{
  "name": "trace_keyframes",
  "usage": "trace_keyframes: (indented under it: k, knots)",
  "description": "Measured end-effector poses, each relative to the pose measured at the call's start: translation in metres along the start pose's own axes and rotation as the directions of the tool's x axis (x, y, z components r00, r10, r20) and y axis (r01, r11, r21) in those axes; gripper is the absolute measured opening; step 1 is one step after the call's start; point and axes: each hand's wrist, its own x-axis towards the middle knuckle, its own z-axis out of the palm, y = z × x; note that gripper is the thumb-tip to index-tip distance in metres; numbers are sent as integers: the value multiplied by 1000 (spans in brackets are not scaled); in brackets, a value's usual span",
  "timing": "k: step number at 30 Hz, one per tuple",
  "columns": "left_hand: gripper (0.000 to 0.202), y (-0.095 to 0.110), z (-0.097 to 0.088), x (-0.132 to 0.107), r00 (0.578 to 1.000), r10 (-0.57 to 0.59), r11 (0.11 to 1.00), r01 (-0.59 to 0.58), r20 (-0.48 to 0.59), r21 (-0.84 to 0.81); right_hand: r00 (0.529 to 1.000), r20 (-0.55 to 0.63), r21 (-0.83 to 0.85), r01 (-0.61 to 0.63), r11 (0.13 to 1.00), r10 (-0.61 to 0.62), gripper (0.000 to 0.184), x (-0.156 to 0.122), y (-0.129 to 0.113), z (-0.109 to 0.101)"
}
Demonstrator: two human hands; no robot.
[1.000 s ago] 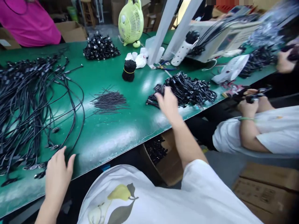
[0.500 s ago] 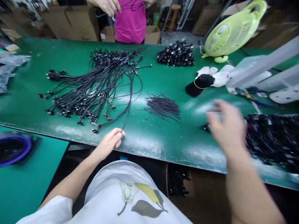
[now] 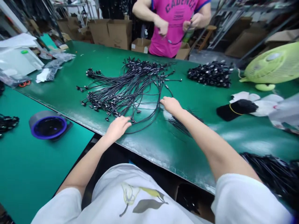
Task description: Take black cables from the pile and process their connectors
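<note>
A spread of long black cables [image 3: 126, 84] with plug ends lies on the green table [image 3: 98, 59]. My left hand [image 3: 118, 127] rests at the near edge of that spread, fingers pinched on the end of one black cable. That cable loops [image 3: 149, 119] across to my right hand [image 3: 170, 104], whose curled fingers close on it at the spread's right side. Under my right forearm lies a fan of thin black ties [image 3: 181, 124].
A person in a pink shirt [image 3: 175, 28] stands across the table handling a cable. There are coiled-cable piles at the far right [image 3: 210, 73] and near right [image 3: 268, 174], a banded black bundle [image 3: 235, 109], a green fan [image 3: 273, 65], a purple-rimmed roll [image 3: 48, 126], and boxes [image 3: 112, 31].
My view swung left. My right hand left the coiled pile on the right and crossed to the cable spread. My left hand moved up to the cable ends.
</note>
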Motion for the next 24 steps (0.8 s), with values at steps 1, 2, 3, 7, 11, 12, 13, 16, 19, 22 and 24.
trace_keyframes:
  k: [1,2,3,7,11,12,13,16,19,22,24]
  knots:
    - [41,-9,1,11,992,-60,998,57,-111,-27,998,-57,-21,1,1000,-2,35,2,0,-9]
    - [46,-16,2,22,975,-110,993,101,-193,-57,989,-145,-39,-2,999,-4,37,2,0,-20]
    - [48,-22,3,34,963,-142,987,119,-228,-111,968,-251,-55,-6,998,-8,38,2,-2,-33]
    - [20,-32,5,69,987,-96,898,31,-127,-438,823,-563,-140,-15,990,-67,44,-1,-2,-100]
    - [24,-31,-22,74,983,-107,439,-88,-150,-894,805,-593,-232,-172,957,1,70,-2,26,-156]
    - [24,-29,-32,72,984,-123,263,-93,-129,-960,823,-568,-253,-214,944,35,78,-2,36,-162]
    - [24,-27,-43,69,988,-127,113,-75,-89,-991,839,-541,-274,-245,930,62,82,-3,45,-166]
    - [22,-15,-70,54,992,-104,-230,43,68,-972,823,-556,-286,-321,903,116,70,-13,62,-159]
    - [16,-4,-78,41,983,-124,-389,78,136,-918,740,-655,-188,-352,917,150,49,-32,68,-142]
    - [15,2,-74,33,985,-126,-340,73,122,-937,609,-772,0,-281,960,179,47,-56,81,-133]
    - [17,0,-74,30,986,-130,-278,61,101,-959,521,-830,49,-290,956,201,52,-73,95,-132]
